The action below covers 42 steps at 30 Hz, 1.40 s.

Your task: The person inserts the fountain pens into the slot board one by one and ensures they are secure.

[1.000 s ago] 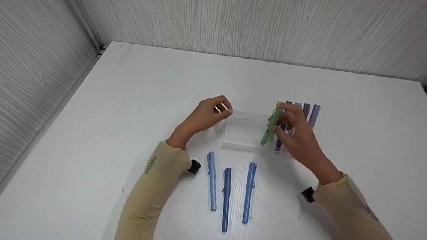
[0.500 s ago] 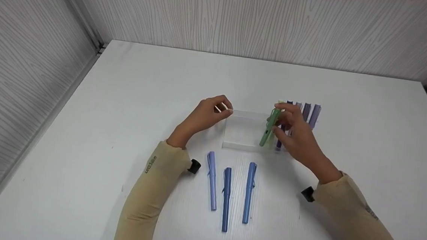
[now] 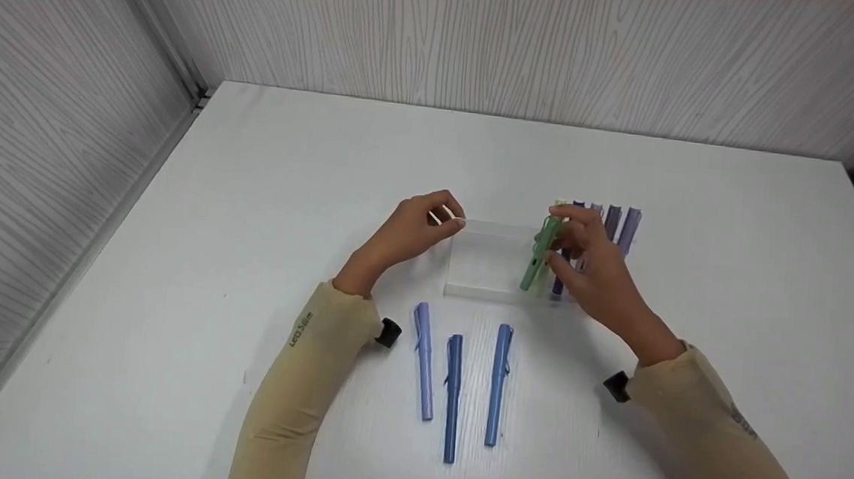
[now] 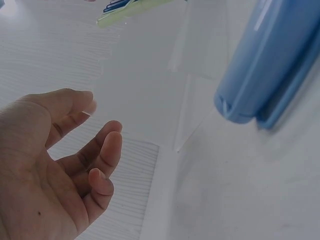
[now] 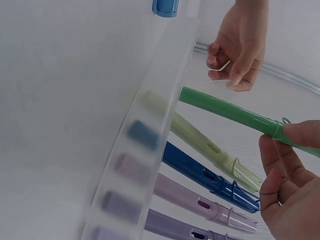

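My left hand (image 3: 422, 228) pinches the upper left corner of a clear plastic pen holder (image 3: 483, 294) between thumb and forefinger; its other fingers are bent and free. My right hand (image 3: 592, 270) holds a green pen (image 3: 541, 256) near its clip end, between thumb and fingers. The pen leans, its lower end over the holder. Beside it in the right wrist view, a pale green pen (image 5: 195, 137), a dark blue pen (image 5: 192, 167), a pink-mauve pen (image 5: 185, 192) and purple pens (image 5: 170, 225) lie in a row in the holder. My right hand partly hides this row in the head view.
In front of the holder lie a lavender pen (image 3: 424, 363), a dark blue pen (image 3: 453, 399) and a mid-blue pen (image 3: 498, 387) on the white table (image 3: 166, 311). A wood-grain panel (image 3: 486, 41) rises behind the table, another (image 3: 45, 108) at the left.
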### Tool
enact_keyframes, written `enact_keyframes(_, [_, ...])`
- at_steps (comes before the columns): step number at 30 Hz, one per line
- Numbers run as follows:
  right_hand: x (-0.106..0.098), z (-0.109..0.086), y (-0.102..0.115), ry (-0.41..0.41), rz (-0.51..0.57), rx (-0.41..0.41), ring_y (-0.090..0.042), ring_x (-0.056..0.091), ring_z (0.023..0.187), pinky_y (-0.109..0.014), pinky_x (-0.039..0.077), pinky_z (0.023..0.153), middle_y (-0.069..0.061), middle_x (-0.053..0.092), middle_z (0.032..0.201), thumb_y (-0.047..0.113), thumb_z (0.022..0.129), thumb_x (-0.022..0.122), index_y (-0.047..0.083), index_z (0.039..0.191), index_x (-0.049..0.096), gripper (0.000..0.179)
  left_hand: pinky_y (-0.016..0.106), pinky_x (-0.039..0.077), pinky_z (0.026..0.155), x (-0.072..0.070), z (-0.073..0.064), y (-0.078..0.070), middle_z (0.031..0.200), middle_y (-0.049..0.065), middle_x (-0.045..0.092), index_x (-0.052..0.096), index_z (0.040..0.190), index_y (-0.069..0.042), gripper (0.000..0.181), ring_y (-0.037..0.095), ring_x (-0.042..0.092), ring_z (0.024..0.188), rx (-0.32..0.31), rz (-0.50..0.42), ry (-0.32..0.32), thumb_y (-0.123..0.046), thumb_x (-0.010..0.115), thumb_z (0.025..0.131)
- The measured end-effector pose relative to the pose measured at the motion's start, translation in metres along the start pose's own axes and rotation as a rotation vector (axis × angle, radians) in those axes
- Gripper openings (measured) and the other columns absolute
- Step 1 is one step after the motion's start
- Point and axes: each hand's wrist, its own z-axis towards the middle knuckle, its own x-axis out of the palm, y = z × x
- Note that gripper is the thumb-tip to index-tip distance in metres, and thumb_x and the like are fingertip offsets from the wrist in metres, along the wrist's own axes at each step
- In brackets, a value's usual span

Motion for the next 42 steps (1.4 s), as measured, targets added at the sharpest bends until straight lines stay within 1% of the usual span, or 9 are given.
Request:
enact_keyframes(6, [0.001,-0.001,-0.002,0.008,-0.004,-0.023,-0.018,0.060,0.091,-0.023,0.041,0.073,-0.012,0.067,0.104,-0.005,0.091,0.059,0.014,0.135,0.035,0.054,0.033,0.050,0.075,0.000,-0.001,0.000,0.105,0.007,0.067,0.063,0.106,-0.016,0.017,0.022,0.063,0.090,0.014,-0.013,0.004,-0.030,0.058,0.097])
enact_keyframes(11, [0.003,-0.002,-0.001,0.018,-0.031,-0.002,-0.018,0.060,0.092,-0.023,0.040,0.073,-0.013,0.067,0.102,-0.004,0.091,0.059,0.015,0.135,0.035,0.053,0.032,0.050,0.074,-0.001,-0.001,-0.001,0.104,0.007,0.067,0.063,0.106,-0.016,0.017,0.021,0.063,0.087,0.012,-0.014,-0.001,-0.029,0.058,0.097])
enact_keyframes(14, [0.004,-0.002,-0.001,0.019,-0.038,0.011,-0.018,0.060,0.091,-0.023,0.040,0.073,-0.013,0.067,0.101,-0.003,0.091,0.059,0.015,0.134,0.036,0.052,0.032,0.050,0.075,-0.001,-0.001,-0.001,0.104,0.007,0.067,0.063,0.106,-0.016,0.017,0.021,0.062,0.087,0.014,-0.010,-0.002,-0.030,0.059,0.097])
enact_keyframes(20, [0.006,-0.003,-0.003,0.027,-0.053,-0.001,-0.018,0.059,0.087,-0.021,0.042,0.072,-0.013,0.068,0.098,-0.005,0.091,0.059,0.014,0.134,0.037,0.052,0.033,0.050,0.076,0.000,-0.001,0.000,0.104,0.007,0.067,0.063,0.106,-0.016,0.017,0.021,0.062,0.089,0.013,-0.015,0.000,-0.030,0.058,0.097])
enact_keyframes(25, [0.007,-0.003,-0.004,0.033,-0.053,0.028,-0.020,0.063,0.091,-0.024,0.043,0.071,-0.013,0.063,0.107,-0.004,0.088,0.063,0.011,0.134,0.038,0.055,0.033,0.050,0.077,0.000,-0.001,0.000,0.105,0.007,0.067,0.063,0.106,-0.015,0.017,0.021,0.061,0.090,0.014,-0.016,0.000,-0.029,0.058,0.097])
enact_keyframes(29, [0.008,-0.001,-0.002,0.002,-0.059,0.060,-0.020,0.063,0.092,-0.028,0.043,0.071,-0.013,0.057,0.116,0.003,0.085,0.070,0.009,0.134,0.040,0.058,0.034,0.050,0.078,0.000,-0.001,-0.001,0.105,0.007,0.067,0.063,0.106,-0.015,0.017,0.021,0.061,0.091,0.015,-0.019,-0.004,-0.028,0.058,0.097])
enact_keyframes(33, [0.012,0.001,0.000,-0.046,-0.080,0.073,-0.023,0.059,0.085,-0.025,0.041,0.070,-0.014,0.056,0.113,0.010,0.084,0.075,0.007,0.132,0.043,0.058,0.034,0.051,0.078,-0.001,-0.001,-0.001,0.106,0.006,0.066,0.063,0.106,-0.016,0.017,0.021,0.062,0.091,0.010,-0.020,-0.004,-0.029,0.058,0.097])
enact_keyframes(39, [0.016,0.002,0.002,-0.100,-0.089,0.054,-0.018,0.055,0.082,-0.021,0.039,0.066,-0.014,0.058,0.104,0.007,0.087,0.071,0.005,0.130,0.047,0.049,0.033,0.050,0.077,0.000,-0.001,0.000,0.106,0.006,0.067,0.063,0.107,-0.017,0.018,0.021,0.062,0.091,0.007,-0.004,-0.001,-0.031,0.057,0.097])
enact_keyframes(42, [0.016,0.003,0.002,-0.106,-0.102,0.043,-0.016,0.053,0.083,-0.021,0.040,0.066,-0.013,0.056,0.107,0.004,0.088,0.068,0.006,0.132,0.048,0.048,0.033,0.050,0.077,-0.001,-0.001,0.000,0.105,0.006,0.067,0.063,0.106,-0.016,0.018,0.020,0.062,0.090,0.013,-0.003,-0.008,-0.030,0.058,0.097])
